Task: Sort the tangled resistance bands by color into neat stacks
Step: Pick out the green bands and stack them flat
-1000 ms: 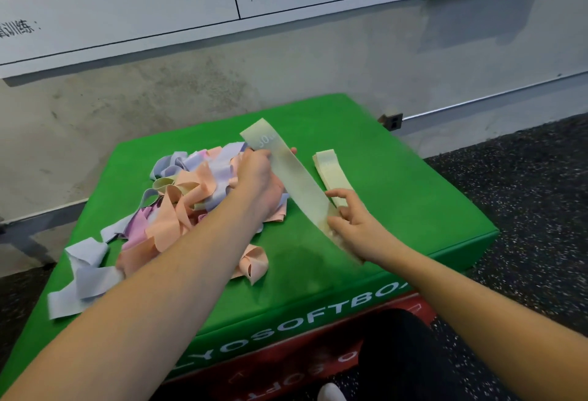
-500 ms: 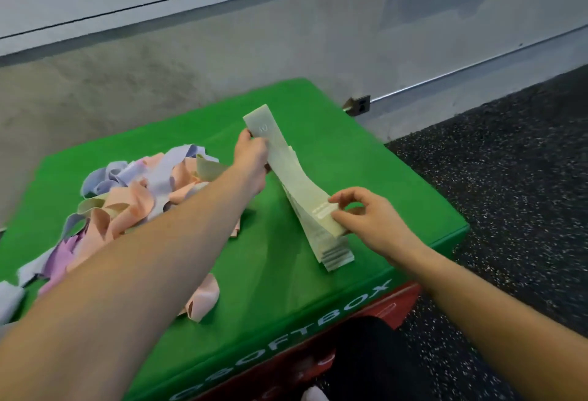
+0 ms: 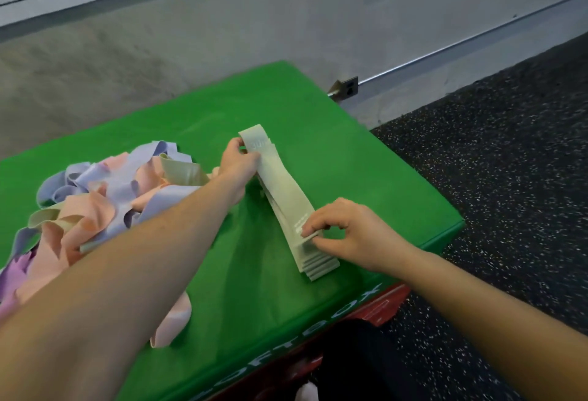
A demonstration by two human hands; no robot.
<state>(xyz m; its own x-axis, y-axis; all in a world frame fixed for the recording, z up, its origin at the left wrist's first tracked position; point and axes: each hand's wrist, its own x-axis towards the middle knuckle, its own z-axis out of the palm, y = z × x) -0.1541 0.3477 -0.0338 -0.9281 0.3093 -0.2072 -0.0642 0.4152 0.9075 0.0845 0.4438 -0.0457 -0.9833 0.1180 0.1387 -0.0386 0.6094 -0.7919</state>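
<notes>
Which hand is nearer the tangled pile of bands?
Left. The left hand holds the pale band's far end beside the pile; the right hand pinches its near end, farther off.

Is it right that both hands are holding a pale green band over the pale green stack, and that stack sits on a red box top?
Not quite: the head view shows the box top is green, with red only lower on its front. The rest holds: the left hand and right hand hold a pale green band over the pale green stack.

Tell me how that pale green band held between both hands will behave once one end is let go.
Likely floppy: the pale green band sags between the left hand and right hand. Probably light, since fingertip pinches hold it. It should drape onto the stack.
</notes>
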